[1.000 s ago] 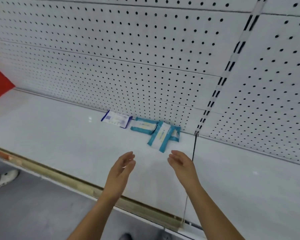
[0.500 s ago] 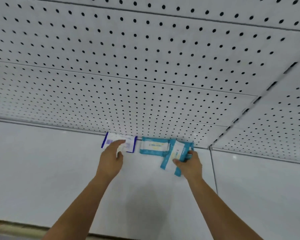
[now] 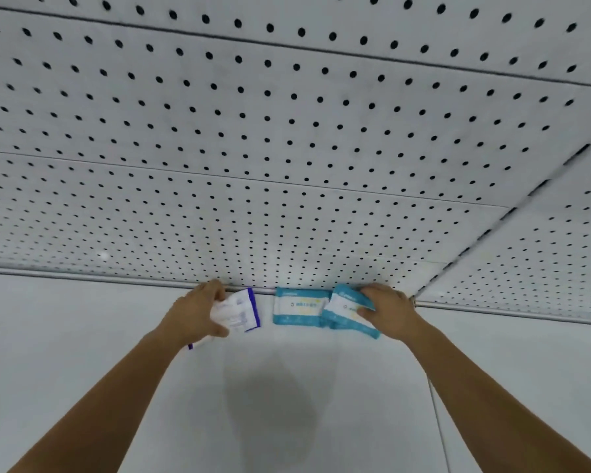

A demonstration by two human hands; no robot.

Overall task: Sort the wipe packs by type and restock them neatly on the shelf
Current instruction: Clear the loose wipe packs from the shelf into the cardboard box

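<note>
Bright, even, cool white light with no hard glare; a soft grey shadow [image 3: 270, 401] lies on the white shelf [image 3: 65, 353] between the forearms; a small bright glint shows low on the pegboard [image 3: 287, 148] at left; the holes near the top smear with motion blur; wide-angle distortion bends the seams and edges; print on the packs is soft.

Teal packs [image 3: 297, 307], purple-edged pack [image 3: 243, 310]

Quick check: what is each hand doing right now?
Left hand: closed on the purple-edged wipe pack.
Right hand: closed on the tilted teal wipe pack.
</note>
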